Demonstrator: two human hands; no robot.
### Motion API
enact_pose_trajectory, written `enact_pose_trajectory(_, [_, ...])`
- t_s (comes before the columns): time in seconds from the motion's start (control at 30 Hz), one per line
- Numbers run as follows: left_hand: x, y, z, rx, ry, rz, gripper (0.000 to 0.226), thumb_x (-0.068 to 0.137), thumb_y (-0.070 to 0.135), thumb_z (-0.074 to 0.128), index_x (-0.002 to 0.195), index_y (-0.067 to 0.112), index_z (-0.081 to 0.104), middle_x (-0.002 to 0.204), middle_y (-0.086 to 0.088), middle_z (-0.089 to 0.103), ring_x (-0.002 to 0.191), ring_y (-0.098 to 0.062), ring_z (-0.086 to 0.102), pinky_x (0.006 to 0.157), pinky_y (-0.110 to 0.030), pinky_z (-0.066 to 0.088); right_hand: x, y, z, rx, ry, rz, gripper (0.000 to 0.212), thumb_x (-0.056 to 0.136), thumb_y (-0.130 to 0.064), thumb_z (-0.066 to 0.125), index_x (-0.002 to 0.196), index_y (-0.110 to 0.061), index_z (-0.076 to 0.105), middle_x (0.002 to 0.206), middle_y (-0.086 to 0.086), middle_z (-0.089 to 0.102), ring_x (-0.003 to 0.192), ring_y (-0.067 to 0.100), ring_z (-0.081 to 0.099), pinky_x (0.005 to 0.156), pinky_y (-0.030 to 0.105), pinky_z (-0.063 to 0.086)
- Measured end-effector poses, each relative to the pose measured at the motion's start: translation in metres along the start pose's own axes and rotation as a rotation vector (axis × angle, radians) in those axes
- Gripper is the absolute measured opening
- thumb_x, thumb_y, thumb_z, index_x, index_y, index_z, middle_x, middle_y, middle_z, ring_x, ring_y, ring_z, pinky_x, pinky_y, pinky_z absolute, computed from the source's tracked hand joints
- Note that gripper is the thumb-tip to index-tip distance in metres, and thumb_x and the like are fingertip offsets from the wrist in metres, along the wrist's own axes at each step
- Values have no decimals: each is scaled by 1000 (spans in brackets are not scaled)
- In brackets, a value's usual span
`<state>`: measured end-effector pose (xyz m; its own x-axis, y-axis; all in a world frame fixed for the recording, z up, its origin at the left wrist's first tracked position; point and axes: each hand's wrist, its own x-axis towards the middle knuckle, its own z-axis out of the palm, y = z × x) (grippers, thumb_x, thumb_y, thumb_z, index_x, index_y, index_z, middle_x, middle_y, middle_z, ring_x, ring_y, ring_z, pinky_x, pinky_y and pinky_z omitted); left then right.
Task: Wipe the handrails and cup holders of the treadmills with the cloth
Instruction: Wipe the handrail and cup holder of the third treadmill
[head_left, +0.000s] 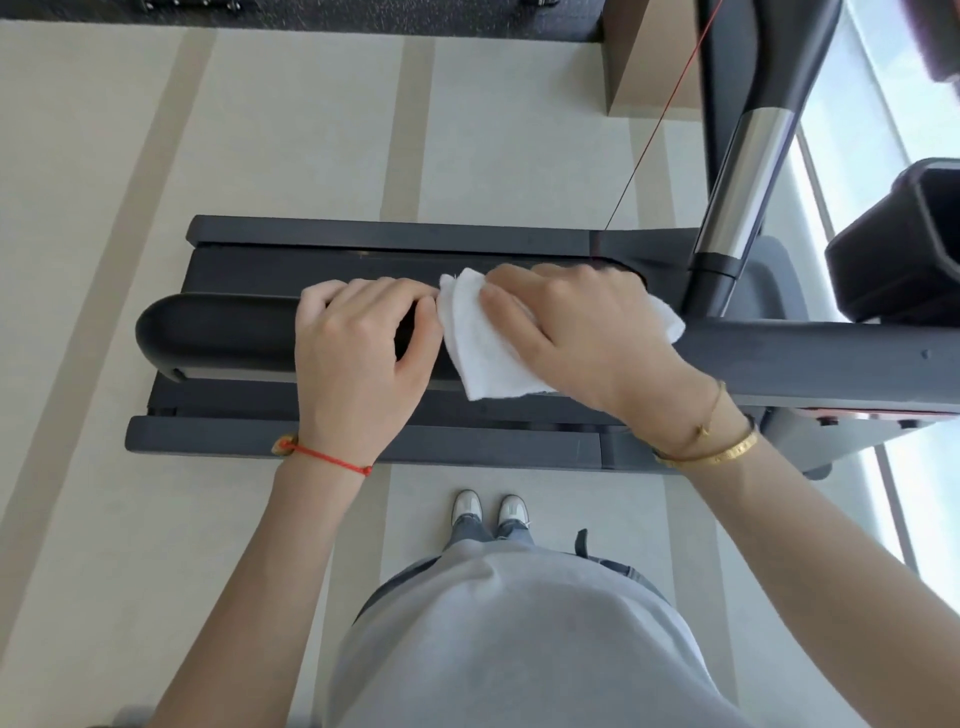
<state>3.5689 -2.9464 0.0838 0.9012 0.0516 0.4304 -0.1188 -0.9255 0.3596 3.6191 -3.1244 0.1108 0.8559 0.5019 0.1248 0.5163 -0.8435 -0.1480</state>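
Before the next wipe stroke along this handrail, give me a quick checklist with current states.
1. Cloth draped over the handrail: ok.
2. Right hand pressing the cloth onto the rail: ok.
3. Left hand gripping the rail beside the cloth, steadying: ok.
4. Rail's rounded end left of the left hand unobstructed: ok.
5. Cloth damp or clean enough: cannot tell.
6. Cup holder wiped: cannot tell.
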Motion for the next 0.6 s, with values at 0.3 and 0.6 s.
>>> enact_pose_trajectory(0.3, [1, 2, 1, -10, 19, 3, 26, 99, 21, 47, 91, 23, 72, 86, 14, 70, 79, -10, 62, 91, -31, 35, -14, 51, -15, 46, -57, 216, 41, 96, -49, 27, 76, -26, 56, 56, -2, 49, 64, 33, 47, 52, 31, 26])
enact_pose_trajectory(0.6, [1, 2, 1, 13, 2, -2, 25, 99, 21, 46, 90, 21, 70, 84, 13, 69, 77, -12, 60, 89, -31, 34, -26, 12, -4, -22, 85, -57, 41, 101, -44, 27, 118, -26, 60, 89, -3, 64, 74, 22, 60, 56, 30, 33])
